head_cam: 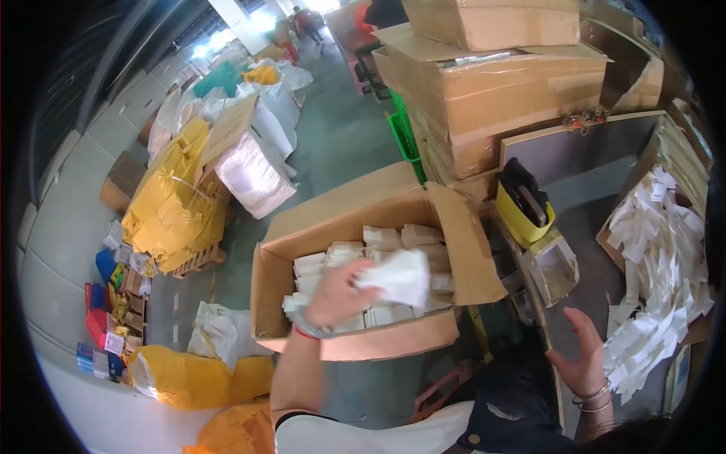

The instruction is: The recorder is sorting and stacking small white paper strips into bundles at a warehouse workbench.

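Observation:
My left hand point(343, 292) is over a large open cardboard box point(354, 343), gripping a white paper bundle point(400, 278) that is blurred. Rows of similar white bundles point(309, 265) fill the box's floor, some hidden beneath my hand and forearm. To the right, my right hand point(584, 354) hovers by the worktable's edge with fingers apart and nothing in it. Just beyond that hand lies a heap of loose white paper strips point(652, 284), spilling from a tipped cardboard box point(675, 139) onto the tabletop.
A yellow container point(524, 224) with dark items and a clear plastic box point(553, 267) sit along the table edge. Stacked cardboard boxes point(522, 108) rise behind. Yellow sacks point(170, 198) and white sacks point(272, 113) line the left. A person point(308, 24) is far down the aisle.

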Motion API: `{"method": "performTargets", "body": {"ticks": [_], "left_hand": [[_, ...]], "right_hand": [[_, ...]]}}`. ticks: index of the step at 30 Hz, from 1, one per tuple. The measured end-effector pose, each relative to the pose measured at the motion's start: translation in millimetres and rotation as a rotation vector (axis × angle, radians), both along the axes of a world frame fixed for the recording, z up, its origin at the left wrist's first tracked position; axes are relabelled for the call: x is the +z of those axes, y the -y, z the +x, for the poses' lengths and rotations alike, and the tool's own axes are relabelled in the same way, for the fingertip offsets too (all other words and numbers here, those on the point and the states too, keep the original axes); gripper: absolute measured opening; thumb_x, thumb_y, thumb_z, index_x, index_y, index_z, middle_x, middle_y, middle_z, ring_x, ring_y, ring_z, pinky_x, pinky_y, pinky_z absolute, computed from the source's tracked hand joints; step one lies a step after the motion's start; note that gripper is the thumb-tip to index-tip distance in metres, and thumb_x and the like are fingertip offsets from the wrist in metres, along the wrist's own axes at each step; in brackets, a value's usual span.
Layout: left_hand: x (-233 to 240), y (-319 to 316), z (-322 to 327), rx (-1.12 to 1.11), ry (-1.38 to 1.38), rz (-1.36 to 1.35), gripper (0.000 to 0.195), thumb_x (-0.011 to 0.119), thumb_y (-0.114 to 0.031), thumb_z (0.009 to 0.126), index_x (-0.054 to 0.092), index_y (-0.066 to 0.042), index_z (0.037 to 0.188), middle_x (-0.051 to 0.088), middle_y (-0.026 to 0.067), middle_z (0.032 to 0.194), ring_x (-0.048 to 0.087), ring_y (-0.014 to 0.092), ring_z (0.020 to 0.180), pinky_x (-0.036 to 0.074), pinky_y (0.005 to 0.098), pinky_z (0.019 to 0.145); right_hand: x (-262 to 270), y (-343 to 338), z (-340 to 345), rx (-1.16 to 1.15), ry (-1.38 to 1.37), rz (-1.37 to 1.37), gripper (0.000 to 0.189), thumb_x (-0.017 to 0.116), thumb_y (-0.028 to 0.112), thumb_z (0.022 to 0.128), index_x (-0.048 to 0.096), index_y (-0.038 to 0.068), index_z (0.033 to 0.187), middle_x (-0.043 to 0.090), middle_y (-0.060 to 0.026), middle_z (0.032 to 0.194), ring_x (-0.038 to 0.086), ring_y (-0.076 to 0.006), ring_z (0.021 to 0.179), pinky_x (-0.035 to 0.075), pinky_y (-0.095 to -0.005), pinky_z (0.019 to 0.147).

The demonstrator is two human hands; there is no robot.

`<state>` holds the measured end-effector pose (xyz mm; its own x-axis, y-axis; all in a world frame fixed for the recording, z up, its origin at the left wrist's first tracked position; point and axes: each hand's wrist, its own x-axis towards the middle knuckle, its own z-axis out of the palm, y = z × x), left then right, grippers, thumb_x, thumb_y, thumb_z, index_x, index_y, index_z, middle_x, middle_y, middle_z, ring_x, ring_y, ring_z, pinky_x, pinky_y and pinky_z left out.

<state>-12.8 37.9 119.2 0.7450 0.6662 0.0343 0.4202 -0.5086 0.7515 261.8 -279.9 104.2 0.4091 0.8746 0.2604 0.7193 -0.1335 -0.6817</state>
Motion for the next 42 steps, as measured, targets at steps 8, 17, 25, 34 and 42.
{"method": "performTargets", "body": {"ticks": [8, 17, 25, 34, 42], "left_hand": [[-71.9, -145.1, -95.6, 0.432, 0.008, -0.465, 0.040, 0.070, -0.015, 0.077, 0.058, -0.004, 0.113, 0.062, 0.0025, 0.090, 0.057, 0.009, 0.074, 0.047, 0.0215, 0.064], [-152.0, -178.7, -102.8, 0.466, -0.460, -0.510, 0.065, 0.078, -0.028, 0.069, 0.052, 0.003, 0.120, 0.060, 0.0116, 0.099, 0.059, 0.015, 0.085, 0.051, 0.0280, 0.067], [-197.4, -187.6, -115.8, 0.231, -0.737, 0.153, 0.074, 0.071, -0.045, 0.069, 0.052, 0.002, 0.122, 0.060, 0.0208, 0.112, 0.059, 0.030, 0.101, 0.047, 0.0344, 0.088], [-141.7, -166.1, -100.3, 0.419, -0.718, -0.083, 0.087, 0.074, -0.050, 0.063, 0.047, 0.001, 0.128, 0.059, 0.0197, 0.115, 0.058, 0.029, 0.105, 0.044, 0.0317, 0.092], [-17.0, -59.1, 18.3, 0.188, -0.106, 0.211, 0.056, 0.072, -0.011, 0.070, 0.053, -0.003, 0.121, 0.059, 0.0176, 0.112, 0.058, 0.026, 0.102, 0.047, 0.0338, 0.086]], "right_hand": [[-35.8, 4.2, 17.2, -0.212, -0.109, -0.110, 0.049, 0.068, -0.003, 0.062, 0.054, 0.000, 0.109, 0.055, -0.0184, 0.112, 0.054, -0.0351, 0.104, 0.043, -0.0381, 0.089], [-54.4, 5.7, 21.6, -0.290, -0.099, -0.165, 0.044, 0.066, -0.003, 0.062, 0.054, 0.000, 0.104, 0.056, -0.0181, 0.109, 0.053, -0.0359, 0.104, 0.043, -0.0397, 0.089], [-70.0, 19.3, 30.2, -0.258, 0.048, -0.097, 0.048, 0.068, 0.000, 0.061, 0.055, 0.003, 0.107, 0.056, -0.0160, 0.109, 0.054, -0.0334, 0.101, 0.044, -0.0375, 0.084], [-67.8, 47.2, 25.6, -0.282, 0.069, -0.027, 0.046, 0.069, 0.002, 0.059, 0.055, 0.003, 0.102, 0.057, -0.0172, 0.104, 0.053, -0.0367, 0.099, 0.043, -0.0418, 0.087], [-54.9, 93.6, 35.3, -0.658, -0.144, 0.066, 0.031, 0.066, 0.003, 0.070, 0.060, 0.001, 0.100, 0.063, -0.0131, 0.096, 0.060, -0.0236, 0.093, 0.047, -0.0325, 0.080]]}}
